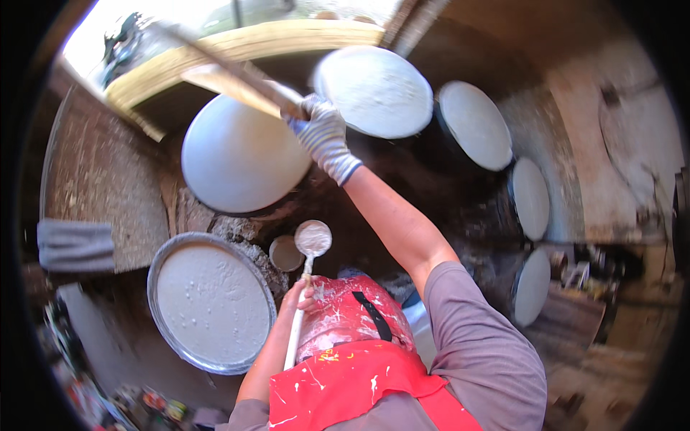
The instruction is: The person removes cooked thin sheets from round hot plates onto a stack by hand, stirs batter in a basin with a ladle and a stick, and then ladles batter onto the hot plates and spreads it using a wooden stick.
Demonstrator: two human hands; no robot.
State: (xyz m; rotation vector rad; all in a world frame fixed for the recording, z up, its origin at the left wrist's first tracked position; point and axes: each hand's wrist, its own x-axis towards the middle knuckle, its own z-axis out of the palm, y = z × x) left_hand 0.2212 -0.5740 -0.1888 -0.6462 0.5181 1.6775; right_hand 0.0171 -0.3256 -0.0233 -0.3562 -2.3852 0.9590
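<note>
My right hand (pixel 325 134), in a striped knit glove, is closed on a long wooden handle or stick (pixel 232 64) that slants up to the left. Beside it a flat pale wooden piece (pixel 232 87) reaches over the upper edge of a round, white-covered pan (pixel 242 156); whether the two are joined is unclear. Low in the view, my bare left hand (pixel 303 296) grips a ladle (pixel 313 238) by its pale handle, and whitish batter shows in its round bowl. Left of that hand stands a wide metal basin (pixel 161 318) of bubbly white batter.
More round white-topped pans (pixel 373 91) curve around to the right. A small round container (pixel 285 253) sits beside the ladle. A grey cloth (pixel 75 245) hangs over a board (pixel 102 183) at left. A pale yellow beam (pixel 291 36) crosses the top. Cluttered items lie at lower left.
</note>
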